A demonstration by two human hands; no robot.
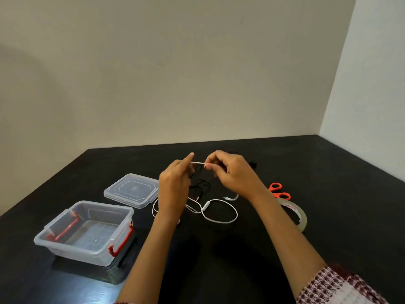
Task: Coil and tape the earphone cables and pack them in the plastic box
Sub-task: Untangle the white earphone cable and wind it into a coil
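Note:
A white earphone cable (221, 218) lies in loose loops on the black table (328, 172), one end lifted between both hands. My left hand (175, 189) holds that cable with its index finger raised. My right hand (230, 172) pinches the same white strand a little to the right. A black earphone cable (200, 185) lies tangled on the table just beneath the hands. The clear plastic box (87, 231) with red latches stands open and empty at the front left. Its clear lid (131, 190) lies behind it.
Orange-handled scissors (279, 190) lie to the right of my right forearm. A roll of clear tape (295, 212) lies just in front of them. A small black object (253, 163) sits behind my right hand. Walls close off the table at the back and right.

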